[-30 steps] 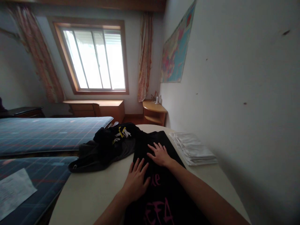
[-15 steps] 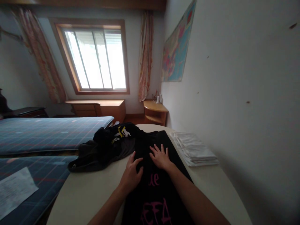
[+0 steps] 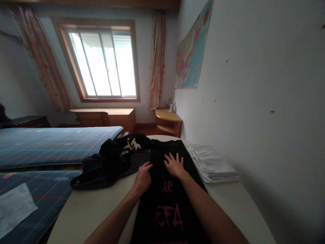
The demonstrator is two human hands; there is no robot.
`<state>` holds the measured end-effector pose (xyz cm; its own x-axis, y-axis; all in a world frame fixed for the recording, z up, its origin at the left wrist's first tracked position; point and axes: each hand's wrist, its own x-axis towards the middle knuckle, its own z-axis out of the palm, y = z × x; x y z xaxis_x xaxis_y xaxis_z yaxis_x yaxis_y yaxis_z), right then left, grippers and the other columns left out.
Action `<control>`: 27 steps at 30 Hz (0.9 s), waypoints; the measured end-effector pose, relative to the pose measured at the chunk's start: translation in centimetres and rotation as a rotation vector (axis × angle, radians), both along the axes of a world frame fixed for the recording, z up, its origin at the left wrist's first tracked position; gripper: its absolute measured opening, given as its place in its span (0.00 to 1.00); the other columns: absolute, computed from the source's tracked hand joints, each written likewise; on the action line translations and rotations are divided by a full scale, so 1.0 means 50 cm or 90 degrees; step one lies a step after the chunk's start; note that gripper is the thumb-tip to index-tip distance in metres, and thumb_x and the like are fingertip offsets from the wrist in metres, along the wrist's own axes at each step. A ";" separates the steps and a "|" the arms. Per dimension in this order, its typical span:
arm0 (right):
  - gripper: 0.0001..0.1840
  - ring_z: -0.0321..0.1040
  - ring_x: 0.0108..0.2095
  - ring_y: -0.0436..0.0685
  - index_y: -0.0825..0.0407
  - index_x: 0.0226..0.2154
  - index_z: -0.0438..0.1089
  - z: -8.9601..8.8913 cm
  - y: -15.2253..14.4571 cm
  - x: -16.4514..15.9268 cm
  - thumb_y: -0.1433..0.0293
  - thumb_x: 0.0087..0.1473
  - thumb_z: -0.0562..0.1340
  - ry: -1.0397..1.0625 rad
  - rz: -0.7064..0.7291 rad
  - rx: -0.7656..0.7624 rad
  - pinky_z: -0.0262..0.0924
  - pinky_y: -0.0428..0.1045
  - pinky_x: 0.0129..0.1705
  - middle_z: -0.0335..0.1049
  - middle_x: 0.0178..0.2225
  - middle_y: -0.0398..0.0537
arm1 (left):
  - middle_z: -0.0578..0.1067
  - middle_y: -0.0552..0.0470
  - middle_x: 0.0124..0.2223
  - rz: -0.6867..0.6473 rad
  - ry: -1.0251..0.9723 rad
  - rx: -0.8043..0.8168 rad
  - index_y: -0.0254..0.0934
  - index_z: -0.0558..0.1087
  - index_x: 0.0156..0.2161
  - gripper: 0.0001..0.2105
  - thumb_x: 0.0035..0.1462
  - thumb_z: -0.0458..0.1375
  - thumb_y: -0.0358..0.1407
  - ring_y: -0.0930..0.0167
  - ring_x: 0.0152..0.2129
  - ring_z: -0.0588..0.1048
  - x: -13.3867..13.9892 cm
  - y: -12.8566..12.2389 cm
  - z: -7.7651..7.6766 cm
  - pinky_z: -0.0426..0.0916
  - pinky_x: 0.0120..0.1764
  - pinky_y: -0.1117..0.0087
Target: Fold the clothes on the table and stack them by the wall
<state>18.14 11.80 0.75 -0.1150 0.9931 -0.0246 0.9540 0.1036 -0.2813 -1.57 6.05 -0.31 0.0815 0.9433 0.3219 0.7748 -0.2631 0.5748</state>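
A black T-shirt [image 3: 175, 195] with pink lettering lies in a long, narrow strip down the middle of the round cream table [image 3: 101, 206]. My right hand [image 3: 175, 165] rests flat on its upper part, fingers spread. At the shirt's left edge, my left hand [image 3: 143, 178] has its fingers drawn together on the cloth; the thumb is mostly hidden. Left of the strip is a crumpled heap of dark clothing [image 3: 109, 166], black and dark grey, with a yellow and white print.
A folded stack of white cloth [image 3: 213, 164] lies at the table's right, near the wall. Beds with blue plaid mattresses [image 3: 50, 145] stand to the left, a sheet of paper [image 3: 16, 206] on the nearer one. Beyond are a low desk [image 3: 122, 118] and a corner shelf [image 3: 169, 117].
My left hand's fingers have gone from apart over the shirt to drawn together at its left edge. The shirt's left edge now looks straighter. My right hand stays spread on the cloth.
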 end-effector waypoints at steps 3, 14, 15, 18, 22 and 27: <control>0.31 0.24 0.70 0.75 0.39 0.69 0.46 0.005 0.033 0.000 0.53 0.67 0.42 -0.023 -0.018 -0.017 0.23 0.73 0.65 0.36 0.72 0.41 | 0.69 0.37 0.62 -0.018 0.006 -0.014 0.28 0.73 0.55 0.25 0.52 0.52 0.18 0.60 0.60 0.68 -0.006 0.016 0.006 0.59 0.63 0.57; 0.31 0.26 0.70 0.75 0.40 0.69 0.48 0.002 0.137 -0.004 0.53 0.67 0.43 -0.019 -0.033 0.005 0.23 0.74 0.65 0.37 0.72 0.43 | 0.71 0.44 0.57 -0.106 0.059 -0.112 0.38 0.76 0.49 0.14 0.60 0.57 0.38 0.60 0.56 0.68 -0.028 -0.135 0.064 0.62 0.60 0.58; 0.31 0.27 0.70 0.75 0.40 0.69 0.49 0.002 0.136 -0.003 0.54 0.67 0.43 -0.017 -0.029 0.014 0.24 0.74 0.64 0.39 0.72 0.44 | 0.73 0.44 0.55 -0.106 0.078 -0.133 0.38 0.76 0.48 0.13 0.59 0.58 0.38 0.60 0.55 0.69 -0.026 -0.151 0.072 0.63 0.58 0.59; 0.30 0.31 0.70 0.72 0.40 0.68 0.52 0.009 0.117 0.000 0.54 0.67 0.43 -0.008 -0.003 0.047 0.27 0.72 0.65 0.42 0.71 0.45 | 0.73 0.44 0.52 -0.076 0.153 -0.176 0.38 0.74 0.48 0.14 0.55 0.60 0.35 0.58 0.52 0.70 -0.019 -0.191 0.092 0.65 0.55 0.58; 0.27 0.40 0.69 0.62 0.42 0.67 0.53 0.021 0.053 0.002 0.57 0.68 0.44 0.009 0.047 0.115 0.32 0.65 0.67 0.46 0.70 0.45 | 0.76 0.43 0.50 -0.048 0.248 -0.239 0.36 0.70 0.51 0.18 0.55 0.60 0.34 0.55 0.49 0.74 -0.014 -0.221 0.110 0.68 0.49 0.58; 0.29 0.47 0.67 0.62 0.48 0.66 0.56 0.022 -0.059 0.018 0.57 0.67 0.48 0.043 0.140 0.129 0.41 0.62 0.66 0.50 0.69 0.53 | 0.78 0.37 0.47 -0.073 0.305 -0.296 0.30 0.66 0.56 0.22 0.56 0.58 0.35 0.51 0.45 0.77 -0.017 -0.254 0.141 0.70 0.44 0.56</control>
<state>19.02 8.86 1.85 -0.3233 0.9279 0.1857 0.8823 0.3665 -0.2954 -2.45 -6.64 6.74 0.2226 0.9517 -0.2113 0.9541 -0.1681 0.2480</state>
